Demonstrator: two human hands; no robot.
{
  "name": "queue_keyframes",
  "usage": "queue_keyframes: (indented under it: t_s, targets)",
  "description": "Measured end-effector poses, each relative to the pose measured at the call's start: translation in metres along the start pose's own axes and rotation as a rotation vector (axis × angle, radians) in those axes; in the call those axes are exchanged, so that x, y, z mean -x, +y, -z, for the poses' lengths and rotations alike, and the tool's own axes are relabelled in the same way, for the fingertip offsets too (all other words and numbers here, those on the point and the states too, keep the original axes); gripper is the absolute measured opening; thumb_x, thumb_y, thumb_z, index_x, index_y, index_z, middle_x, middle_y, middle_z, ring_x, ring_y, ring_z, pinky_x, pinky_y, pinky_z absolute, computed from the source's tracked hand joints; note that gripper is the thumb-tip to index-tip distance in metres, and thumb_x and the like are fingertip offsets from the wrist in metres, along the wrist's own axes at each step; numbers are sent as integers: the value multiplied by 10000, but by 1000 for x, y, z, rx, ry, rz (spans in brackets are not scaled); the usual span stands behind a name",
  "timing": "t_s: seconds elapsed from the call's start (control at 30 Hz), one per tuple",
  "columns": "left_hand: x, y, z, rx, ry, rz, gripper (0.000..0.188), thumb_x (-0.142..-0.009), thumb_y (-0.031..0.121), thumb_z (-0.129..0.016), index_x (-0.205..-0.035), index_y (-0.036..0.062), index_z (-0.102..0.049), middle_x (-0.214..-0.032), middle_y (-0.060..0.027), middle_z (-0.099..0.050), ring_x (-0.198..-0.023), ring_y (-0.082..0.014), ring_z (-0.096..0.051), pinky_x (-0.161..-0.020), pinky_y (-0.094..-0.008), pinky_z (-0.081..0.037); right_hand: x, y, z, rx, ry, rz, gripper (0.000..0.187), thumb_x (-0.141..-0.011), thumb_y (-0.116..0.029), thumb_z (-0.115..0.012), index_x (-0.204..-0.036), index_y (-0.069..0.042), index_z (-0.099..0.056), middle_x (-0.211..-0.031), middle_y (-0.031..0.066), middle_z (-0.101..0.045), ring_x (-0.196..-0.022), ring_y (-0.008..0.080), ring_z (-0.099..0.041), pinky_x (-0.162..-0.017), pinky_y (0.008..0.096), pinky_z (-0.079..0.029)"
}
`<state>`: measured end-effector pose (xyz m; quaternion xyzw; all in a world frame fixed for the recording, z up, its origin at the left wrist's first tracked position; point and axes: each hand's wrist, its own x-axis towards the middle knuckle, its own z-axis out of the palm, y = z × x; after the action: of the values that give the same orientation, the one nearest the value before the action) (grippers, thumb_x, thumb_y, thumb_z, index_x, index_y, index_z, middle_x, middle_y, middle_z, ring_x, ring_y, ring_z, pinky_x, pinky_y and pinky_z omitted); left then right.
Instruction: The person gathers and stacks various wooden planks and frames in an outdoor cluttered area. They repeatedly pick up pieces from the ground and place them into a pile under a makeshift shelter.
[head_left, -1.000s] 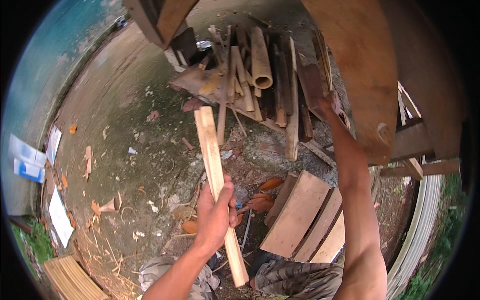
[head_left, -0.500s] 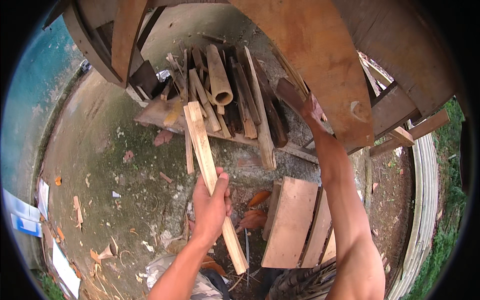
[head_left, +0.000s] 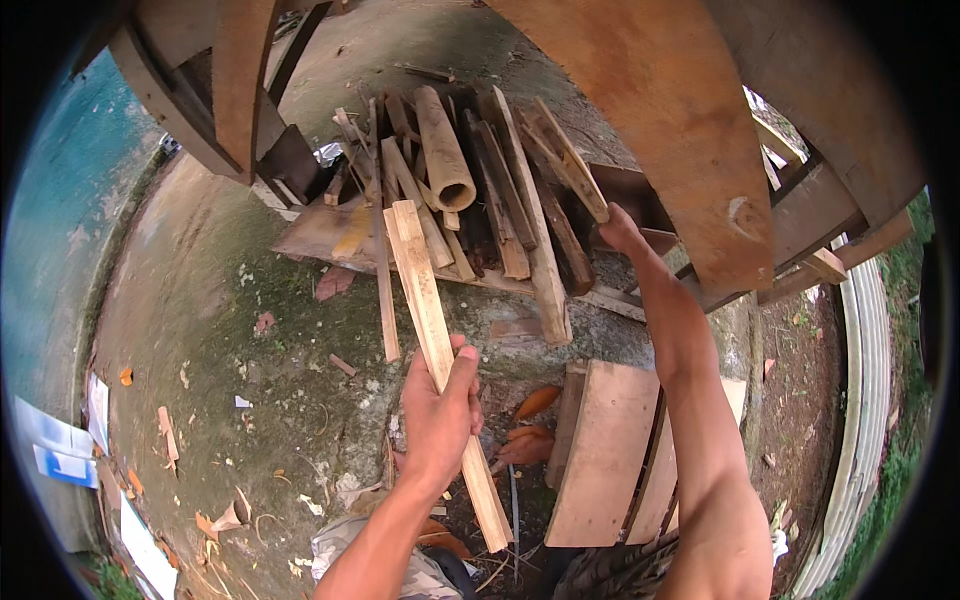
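Note:
My left hand (head_left: 440, 415) is closed around the middle of a pale split wooden stick (head_left: 425, 300). The stick slants from the woodpile's front edge down toward my lap. My right arm reaches forward, and my right hand (head_left: 622, 228) is closed at the near end of a thin wooden strip (head_left: 572, 160) on the pile's right side. Its fingertips are partly hidden. Left of that strip lie a long pale batten (head_left: 535, 230), dark split pieces and a hollow bamboo tube (head_left: 440, 150). They rest on a low wooden board (head_left: 310, 225).
A large brown wooden panel (head_left: 660, 120) overhangs at upper right, close to my right arm. Short flat boards (head_left: 605, 450) stand by my right knee. Leaves, chips and paper litter the ground at left, beside a blue wall (head_left: 70, 220). Long pale slats (head_left: 850, 400) lie at far right.
My right hand has shifted slightly and now meets the near end of the thin strip. The view has moved a little; my left hand keeps its hold on the stick.

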<state>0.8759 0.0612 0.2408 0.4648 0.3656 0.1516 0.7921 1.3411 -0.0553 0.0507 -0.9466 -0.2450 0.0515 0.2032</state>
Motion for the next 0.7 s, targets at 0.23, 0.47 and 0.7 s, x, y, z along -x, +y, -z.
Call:
queue_keyframes:
  t_s: [0.23, 0.47, 0.7]
  targets:
    - [-13, -6, -8, -54, -54, 56, 224, -996, 238, -550, -1144, 85, -481, -765, 4, -459, -512, -59, -404, -446, -219, -343, 17, -24, 26, -52, 238, -434, 439, -830, -135, -619, -1201, -40, -405, -1136, 251, -632, -1094, 389, -619, -905, 453, -503]
    - [-23, -11, -7, -50, -47, 86, 228, -994, 239, -555, -1137, 78, -479, -766, 2, -460, -513, -63, -405, -442, -221, -346, 18, -12, 15, 227, -230, -701, 800, -830, -272, -675, -1432, -24, -210, -1343, 185, -535, -1230, 346, -549, -991, 471, -460]
    - [-29, -18, -3, -72, -116, 81, 272, -1016, 252, -508, -1204, 60, -470, -756, 2, -456, -502, -69, -412, -428, -224, -351, 63, -46, 22, 293, 257, -383, 855, -792, -378, -739, -1380, 49, -289, -1267, 218, -550, -1209, 344, -532, -968, 472, -459]
